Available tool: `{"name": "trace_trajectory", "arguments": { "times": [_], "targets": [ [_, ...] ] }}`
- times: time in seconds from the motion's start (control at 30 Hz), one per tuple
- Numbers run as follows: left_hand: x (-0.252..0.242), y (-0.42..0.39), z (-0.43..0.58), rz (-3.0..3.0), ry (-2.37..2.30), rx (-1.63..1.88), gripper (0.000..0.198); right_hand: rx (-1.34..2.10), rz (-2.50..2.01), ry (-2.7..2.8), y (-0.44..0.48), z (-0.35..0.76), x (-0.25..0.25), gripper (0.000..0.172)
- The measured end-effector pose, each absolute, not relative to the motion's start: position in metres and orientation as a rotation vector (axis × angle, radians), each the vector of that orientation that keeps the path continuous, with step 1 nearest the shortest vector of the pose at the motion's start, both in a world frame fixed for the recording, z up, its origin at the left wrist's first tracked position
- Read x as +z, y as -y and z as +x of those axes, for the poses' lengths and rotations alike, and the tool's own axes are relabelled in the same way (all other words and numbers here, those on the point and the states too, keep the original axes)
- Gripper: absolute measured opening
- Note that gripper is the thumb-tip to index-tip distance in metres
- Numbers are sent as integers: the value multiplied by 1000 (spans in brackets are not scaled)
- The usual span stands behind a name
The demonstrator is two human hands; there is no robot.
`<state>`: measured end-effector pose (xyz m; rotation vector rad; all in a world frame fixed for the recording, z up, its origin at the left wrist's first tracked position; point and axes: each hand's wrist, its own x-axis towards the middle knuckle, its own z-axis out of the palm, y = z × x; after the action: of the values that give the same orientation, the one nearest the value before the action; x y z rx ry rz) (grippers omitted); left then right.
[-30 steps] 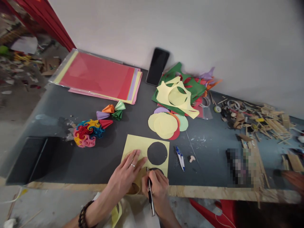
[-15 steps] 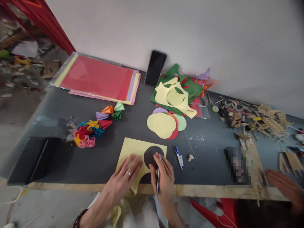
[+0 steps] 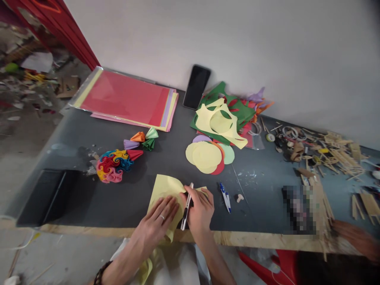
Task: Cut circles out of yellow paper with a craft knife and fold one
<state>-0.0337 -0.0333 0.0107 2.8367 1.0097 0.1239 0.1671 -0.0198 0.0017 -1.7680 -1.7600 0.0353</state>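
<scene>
My left hand, with a ring on one finger, lies flat with its fingers stretched out on a pale yellow paper sheet. My right hand grips a slim utility knife, its tip pointing away from me. Those same fingers are at the sheet's right part, which bends up off the table. The hole cut in the sheet is mostly hidden by my right hand. Just to the right lies a blue and white compass. Beyond the sheet is an overlapping pile of coloured paper circles, pale yellow on top.
Paper offcuts lie by a phone against the wall. Coloured sheets are at back left, near folded paper cones and a curled-paper piece. Wooden sticks and another person's hand are at right.
My right hand has turned and closed in on the sheet's right part, which has lifted and curled; the round hole is now mostly covered. My left hand stays on the sheet.
</scene>
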Motion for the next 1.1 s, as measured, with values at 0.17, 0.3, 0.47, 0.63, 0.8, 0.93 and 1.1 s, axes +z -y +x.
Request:
{"name": "trace_trajectory", "arguments": {
  "times": [0.17,0.3,0.47,0.63,0.8,0.93,1.1],
  "targets": [
    [5,35,-32,2834,-1037,149,56,147,-1680,1749,21,167,14,7],
    [7,37,-27,2801,-1124,132,59,153,-1692,1755,13,169,20,6],
    [10,38,-24,2752,-1156,139,61,192,-1710,1751,9,169,21,7],
    [4,39,-28,2717,-1148,220,58,302,-1721,1693,7,177,22,9],
    [1,42,-22,2733,-1150,101,62,394,-1605,1776,-1,176,26,10],
    [4,46,-10,2731,-1277,12,59,350,-1550,1808,-6,171,35,12],
    [12,33,-15,2746,-1228,36,57,236,-1687,1727,12,180,34,33]
  ]
}}
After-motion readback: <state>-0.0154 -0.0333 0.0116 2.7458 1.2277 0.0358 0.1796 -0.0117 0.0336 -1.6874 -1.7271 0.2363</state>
